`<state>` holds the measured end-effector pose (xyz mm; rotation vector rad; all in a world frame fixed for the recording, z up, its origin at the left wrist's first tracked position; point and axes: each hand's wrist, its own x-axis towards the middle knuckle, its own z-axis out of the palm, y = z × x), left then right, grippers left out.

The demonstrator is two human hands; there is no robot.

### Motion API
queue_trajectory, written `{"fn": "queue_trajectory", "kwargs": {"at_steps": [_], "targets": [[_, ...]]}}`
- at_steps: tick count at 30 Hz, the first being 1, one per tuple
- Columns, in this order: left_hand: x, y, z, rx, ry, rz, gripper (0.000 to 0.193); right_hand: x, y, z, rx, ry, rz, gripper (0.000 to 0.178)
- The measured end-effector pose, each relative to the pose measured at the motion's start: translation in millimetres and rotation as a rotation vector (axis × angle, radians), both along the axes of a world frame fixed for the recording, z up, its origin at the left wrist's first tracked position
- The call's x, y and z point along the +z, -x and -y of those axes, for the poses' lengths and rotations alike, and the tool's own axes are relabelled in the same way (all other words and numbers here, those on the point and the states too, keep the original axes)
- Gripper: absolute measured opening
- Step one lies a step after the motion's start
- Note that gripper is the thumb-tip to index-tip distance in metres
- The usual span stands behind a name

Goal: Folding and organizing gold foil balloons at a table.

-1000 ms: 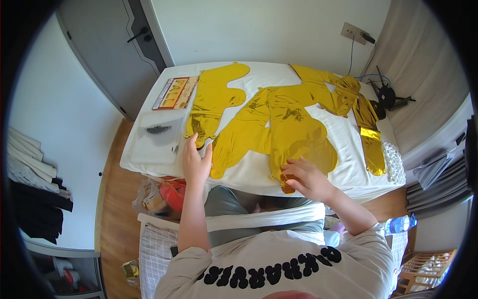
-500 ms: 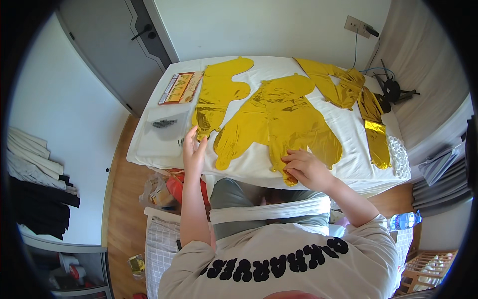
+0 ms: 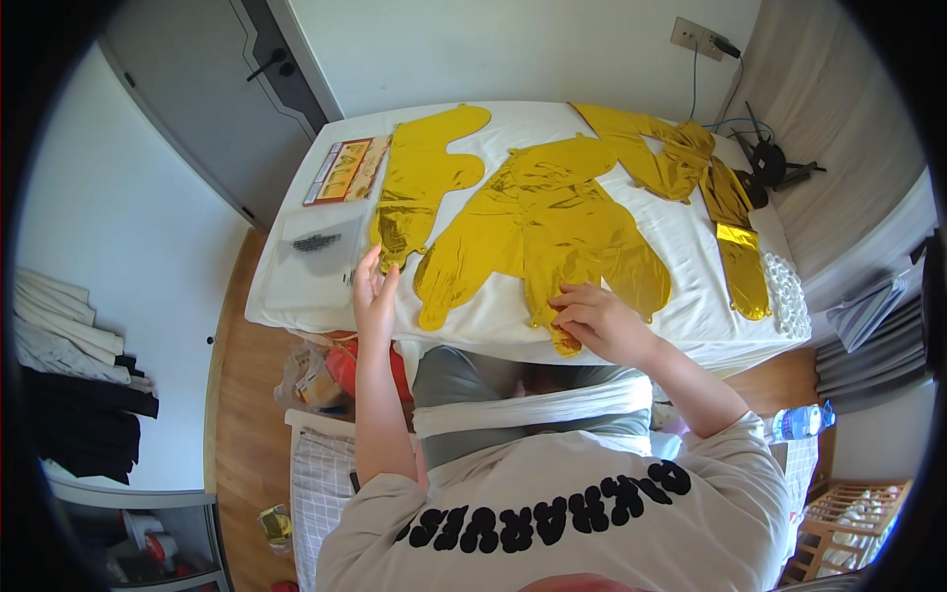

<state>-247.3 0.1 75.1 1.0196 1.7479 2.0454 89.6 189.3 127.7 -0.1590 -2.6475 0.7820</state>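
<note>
Several flat gold foil balloons lie on a white-covered table (image 3: 473, 324). My left hand (image 3: 374, 301) is at the lower end of the left foil balloon (image 3: 419, 173), its thumb and fingers apart; whether the fingertips touch the foil I cannot tell. At the near edge, my right hand (image 3: 604, 321) has its fingers curled over the narrow lower tip of the big middle foil balloon (image 3: 562, 222). Part of that tip is hidden under the fingers. A third, more crumpled foil piece (image 3: 732, 202) extends along the right side of the table.
A printed flat package (image 3: 343, 172) and a clear plastic sleeve (image 3: 316, 281) lie at the table's left. Bubble wrap (image 3: 786, 298) sits at the right corner, a black router (image 3: 769, 163) with cables behind it. A water bottle (image 3: 801, 422) stands at the lower right.
The view has shifted slightly. Under my right hand the middle balloon's lower tip now lies flatter and shows more of its end. My left hand has barely moved.
</note>
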Motion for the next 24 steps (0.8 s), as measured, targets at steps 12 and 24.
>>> {"fn": "queue_trajectory", "kwargs": {"at_steps": [12, 24], "targets": [[0, -1, -1, -0.010, -0.017, 0.023, 0.046, 13, -46, -15, -0.191, -0.057, -0.149, 0.017], [85, -124, -63, 0.211, 0.117, -0.737, 0.017, 6, -243, -98, -0.930, -0.070, -0.114, 0.018]]}}
